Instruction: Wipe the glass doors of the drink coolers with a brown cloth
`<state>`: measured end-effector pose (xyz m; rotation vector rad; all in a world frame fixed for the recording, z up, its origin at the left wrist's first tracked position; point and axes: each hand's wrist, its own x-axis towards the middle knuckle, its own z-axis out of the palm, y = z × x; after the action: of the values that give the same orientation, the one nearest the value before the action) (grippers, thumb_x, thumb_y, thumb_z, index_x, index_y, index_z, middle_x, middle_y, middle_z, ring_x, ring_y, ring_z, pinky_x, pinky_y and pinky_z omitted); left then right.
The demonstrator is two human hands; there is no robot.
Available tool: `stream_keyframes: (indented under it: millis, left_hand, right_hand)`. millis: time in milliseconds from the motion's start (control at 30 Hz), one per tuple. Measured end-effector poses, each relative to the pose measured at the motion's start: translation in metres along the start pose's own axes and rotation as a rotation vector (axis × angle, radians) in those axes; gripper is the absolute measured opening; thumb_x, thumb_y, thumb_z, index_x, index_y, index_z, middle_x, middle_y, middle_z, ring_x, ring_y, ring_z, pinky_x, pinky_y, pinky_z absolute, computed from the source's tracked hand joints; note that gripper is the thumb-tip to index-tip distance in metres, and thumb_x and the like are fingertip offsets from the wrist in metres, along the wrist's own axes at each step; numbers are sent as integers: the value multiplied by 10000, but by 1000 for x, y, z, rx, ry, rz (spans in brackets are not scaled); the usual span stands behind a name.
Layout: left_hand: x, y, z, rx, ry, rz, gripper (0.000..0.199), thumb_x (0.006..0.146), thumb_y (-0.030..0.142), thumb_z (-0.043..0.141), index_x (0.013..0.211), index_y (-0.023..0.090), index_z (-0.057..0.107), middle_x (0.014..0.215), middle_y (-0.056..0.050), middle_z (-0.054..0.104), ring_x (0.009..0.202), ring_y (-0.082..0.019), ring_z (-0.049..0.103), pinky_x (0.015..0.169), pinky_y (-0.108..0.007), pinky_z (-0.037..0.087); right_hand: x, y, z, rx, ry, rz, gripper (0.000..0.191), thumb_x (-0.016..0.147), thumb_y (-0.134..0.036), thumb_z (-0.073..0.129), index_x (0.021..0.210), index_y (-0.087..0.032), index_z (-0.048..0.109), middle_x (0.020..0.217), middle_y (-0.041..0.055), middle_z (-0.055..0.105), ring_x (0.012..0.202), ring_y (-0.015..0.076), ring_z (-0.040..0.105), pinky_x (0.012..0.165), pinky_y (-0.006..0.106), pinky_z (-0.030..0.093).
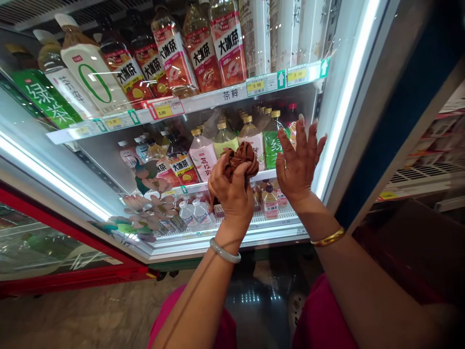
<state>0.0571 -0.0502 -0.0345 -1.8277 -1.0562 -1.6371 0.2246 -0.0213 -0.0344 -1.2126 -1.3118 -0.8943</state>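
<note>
A crumpled brown cloth (pixel 242 159) is bunched in my left hand (pixel 232 189), whose fingers are wrapped round it. The cloth is raised in front of the drinks cooler, covering part of the bottles on its middle shelf. To the right, my right hand (pixel 298 162) has its fingers spread and holds nothing. It is near the cooler's right edge, in front of a green tea bottle (pixel 273 143). Flower decals (pixel 148 213) and faint reflections suggest a glass pane before the shelves. Whether either hand touches that pane I cannot tell.
Large bottled teas (pixel 174 58) line the upper shelf behind a price rail (pixel 196 103). Smaller bottles (pixel 199 211) stand at the bottom. A lit strip (pixel 347 92) runs along the right frame. At left is a red-edged cooler (pixel 119 264); wire shelving (pixel 410 174) stands at right.
</note>
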Motion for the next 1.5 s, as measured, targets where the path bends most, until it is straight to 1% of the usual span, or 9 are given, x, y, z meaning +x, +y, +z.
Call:
stream_keyframes:
  millis: [233,500,600,767,1033,1100,1233,1367,1500]
  left_hand:
    - [-36,8,18,-38,-134,233,291,929,188,624,1155,335,732,1449,-71,598,1398,-259,478,1172,-463,302]
    - [6,-7,-3,46,37,16,287,928,169,600,1157,286,728,1487,-101,544,1396,-269,477,1154,-477,361]
    - [-10,-4,3,53,4,111,261,932,184,615,1117,320,741,1429,-75,604,1385,-258,489,1154,-477,351]
    - [-39,5,15,20,-161,298,259,930,197,637,1091,365,752,1391,-37,660,1357,-232,517,1142,-453,342]
    - [21,-15,-15,-27,42,12,289,930,151,612,1159,277,734,1457,-106,561,1365,-257,511,1136,-445,386]
    - [25,-19,-15,-1,83,-14,300,928,141,617,1179,265,725,1474,-117,542,1368,-260,504,1139,-441,386]
    - [0,-12,0,38,87,81,270,914,142,651,1115,290,752,1406,-102,594,1335,-272,527,1102,-450,393]
    - [-33,2,16,-31,-70,231,266,918,161,662,1087,342,759,1357,-61,659,1332,-255,535,1108,-447,364]
    - [-27,-1,10,-37,-103,270,286,923,159,641,1100,353,756,1355,-61,665,1314,-241,558,1091,-441,401]
  right_hand:
    - [-1,4,0,-5,-81,34,604,1002,-292,416,1584,-407,304,1711,7,247,1619,295,101,1263,709,99]
    - [-2,6,0,18,-38,2,585,1012,-309,402,1586,-383,316,1704,15,273,1616,294,121,1275,679,104]
    - [-2,5,1,20,-39,12,577,1009,-320,412,1577,-391,336,1703,11,275,1616,295,122,1277,676,104]
    - [-2,4,-1,33,-57,31,591,994,-283,444,1569,-383,354,1702,22,277,1614,293,133,1272,693,97]
    - [-3,4,-3,28,-22,-23,630,993,-255,458,1593,-366,301,1719,20,231,1621,277,95,1283,662,122]
    - [-3,3,-3,26,-23,-18,638,991,-244,464,1594,-367,299,1718,19,235,1621,278,93,1286,657,120]
    - [-2,2,-3,30,-32,-7,642,992,-243,466,1598,-368,293,1716,22,240,1620,288,98,1283,668,118]
    - [-2,3,-4,31,-59,13,635,992,-252,471,1591,-380,305,1720,20,226,1619,297,102,1276,682,110]
    - [-3,2,-6,47,-57,7,655,990,-238,490,1595,-386,291,1717,19,237,1620,288,102,1281,674,113]
